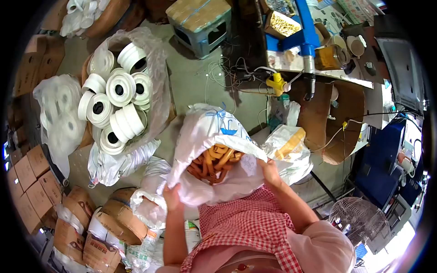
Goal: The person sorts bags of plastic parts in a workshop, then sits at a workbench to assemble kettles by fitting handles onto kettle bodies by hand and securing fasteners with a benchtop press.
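A white woven sack with blue print stands in front of me, its mouth spread wide. Inside it lies a heap of curved orange-brown pieces that look like plastic handles. My left hand is closed on the sack's rim at the near left. At the right side of the mouth, my right hand grips the rim too. The fingertips of both hands are partly hidden by the folds of the sack.
Left of the sack, a lined box holds several white spools. Cardboard boxes are stacked at the far left. A grey plastic stool stands ahead. On the right are a bench with a blue press, an open carton and a fan. Cables trail across the floor.
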A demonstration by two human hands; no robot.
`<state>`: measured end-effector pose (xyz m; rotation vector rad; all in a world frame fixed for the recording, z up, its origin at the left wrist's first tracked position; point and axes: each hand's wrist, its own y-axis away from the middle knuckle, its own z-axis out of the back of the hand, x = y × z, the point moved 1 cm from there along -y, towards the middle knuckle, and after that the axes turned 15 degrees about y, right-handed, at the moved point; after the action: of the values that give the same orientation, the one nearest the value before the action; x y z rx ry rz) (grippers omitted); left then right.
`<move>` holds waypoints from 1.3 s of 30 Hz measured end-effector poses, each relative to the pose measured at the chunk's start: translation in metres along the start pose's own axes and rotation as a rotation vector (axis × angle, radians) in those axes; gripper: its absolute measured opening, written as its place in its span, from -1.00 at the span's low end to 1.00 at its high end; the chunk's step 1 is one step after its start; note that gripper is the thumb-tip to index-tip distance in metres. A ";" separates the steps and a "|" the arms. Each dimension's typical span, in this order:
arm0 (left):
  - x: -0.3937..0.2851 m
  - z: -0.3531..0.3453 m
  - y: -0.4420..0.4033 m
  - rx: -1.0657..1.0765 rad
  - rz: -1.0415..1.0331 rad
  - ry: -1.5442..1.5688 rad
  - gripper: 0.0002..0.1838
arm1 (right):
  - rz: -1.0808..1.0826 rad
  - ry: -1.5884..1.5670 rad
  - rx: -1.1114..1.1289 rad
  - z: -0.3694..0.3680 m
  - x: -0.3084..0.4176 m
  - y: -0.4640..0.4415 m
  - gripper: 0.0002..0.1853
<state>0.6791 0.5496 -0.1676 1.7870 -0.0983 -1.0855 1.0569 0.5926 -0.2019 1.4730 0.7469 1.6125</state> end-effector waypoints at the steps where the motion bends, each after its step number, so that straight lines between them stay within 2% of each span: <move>1: -0.018 -0.029 0.000 -0.009 0.010 -0.005 -0.57 | 0.019 -0.041 -0.022 0.004 0.004 -0.003 -0.74; 4: -0.074 -0.117 -0.004 -0.145 0.005 -0.215 -0.59 | -0.063 -0.197 0.083 0.008 0.060 -0.010 -0.72; 5: -0.080 -0.130 -0.021 -0.056 -0.029 -0.243 -0.58 | -0.048 -0.305 0.107 0.006 0.081 -0.013 -0.68; 8: -0.076 -0.166 -0.102 0.135 -0.090 -0.320 -0.63 | -0.015 -0.270 0.056 0.005 0.086 -0.085 -0.65; 10: -0.054 -0.196 -0.161 0.094 -0.176 -0.631 -0.63 | -0.055 -0.228 0.019 0.006 0.074 -0.146 -0.59; 11: -0.042 -0.203 -0.183 0.141 -0.147 -0.561 -0.65 | -0.155 -0.105 -0.084 0.007 0.070 -0.174 -0.59; 12: -0.032 -0.222 -0.204 0.201 -0.122 -0.481 -0.67 | -0.139 -0.110 -0.097 0.006 0.069 -0.205 -0.59; 13: -0.029 -0.251 -0.217 0.215 -0.120 -0.465 -0.67 | 0.184 0.100 -0.242 0.011 0.068 -0.235 -0.59; 15: -0.029 -0.254 -0.196 0.305 -0.187 -0.508 -0.69 | 0.116 0.248 -0.246 0.019 0.076 -0.207 -0.61; 16: -0.029 -0.254 -0.194 0.345 -0.047 -0.332 -0.69 | -0.193 0.170 -0.135 0.021 0.124 -0.185 -0.63; 18: -0.025 -0.252 -0.192 0.268 -0.084 -0.245 -0.69 | -0.043 -0.016 -0.171 0.032 0.087 -0.219 -0.65; 21: -0.033 -0.253 -0.174 0.232 -0.182 -0.246 -0.60 | 0.010 -0.018 -0.131 0.035 0.092 -0.208 -0.60; 22: -0.029 -0.248 -0.170 0.216 -0.183 -0.225 -0.60 | 0.047 0.179 -0.186 0.039 0.092 -0.206 -0.57; 23: -0.023 -0.239 -0.167 0.169 -0.364 -0.293 -0.54 | 0.091 0.382 -0.240 0.047 0.093 -0.206 -0.54; 24: -0.016 -0.231 -0.160 0.107 -0.541 -0.359 -0.48 | 0.235 0.587 -0.497 0.045 0.088 -0.208 -0.53; 25: -0.002 -0.221 -0.145 0.070 -0.663 -0.449 -0.44 | 0.351 0.933 -0.751 0.054 0.081 -0.198 -0.49; 26: 0.009 -0.200 -0.122 -0.025 -0.788 -0.555 -0.40 | 0.273 1.200 -0.611 0.061 0.107 -0.174 -0.49; 27: 0.025 -0.173 -0.097 -0.075 -0.813 -0.568 -0.39 | 0.498 0.952 -0.418 0.036 0.138 -0.120 -0.52; 28: 0.050 -0.144 -0.070 -0.120 -0.824 -0.598 -0.38 | 0.686 0.955 -0.553 0.007 0.139 -0.087 -0.54; 29: 0.090 -0.107 -0.052 -0.184 -0.721 -0.588 -0.38 | 0.953 1.014 -0.610 0.007 0.110 -0.091 -0.46; 30: 0.137 -0.065 -0.039 -0.227 -0.628 -0.558 -0.37 | 1.012 1.034 -0.453 -0.018 0.102 -0.066 -0.46; 31: 0.181 -0.015 -0.026 -0.359 -0.388 -0.498 -0.39 | 0.928 0.933 -0.267 -0.053 0.095 -0.037 -0.51; 32: 0.205 0.036 -0.015 -0.461 -0.151 -0.417 -0.40 | 0.958 0.883 -0.030 -0.073 0.072 -0.035 -0.53; 33: 0.162 0.076 0.012 -0.380 0.176 -0.191 -0.46 | 0.875 0.843 0.106 -0.099 0.055 -0.018 -0.54; 34: 0.218 0.143 0.015 -0.483 0.101 -0.483 -0.51 | 0.800 0.794 0.299 -0.134 0.033 0.003 -0.54; 36: 0.327 0.275 0.021 -0.783 0.059 -1.088 -0.58 | 0.683 0.857 0.491 -0.214 -0.013 0.044 -0.48; 37: 0.332 0.325 0.029 -0.791 0.362 -1.084 -0.44 | 0.683 0.866 0.553 -0.250 -0.043 0.049 -0.46; 39: 0.331 0.382 0.016 -0.776 0.664 -1.030 -0.25 | 0.921 1.082 0.596 -0.344 -0.085 0.085 -0.41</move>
<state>0.6130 0.1039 -0.3980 0.3306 -0.7227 -1.1926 0.7028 0.5097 -0.2219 1.3052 1.3083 3.2100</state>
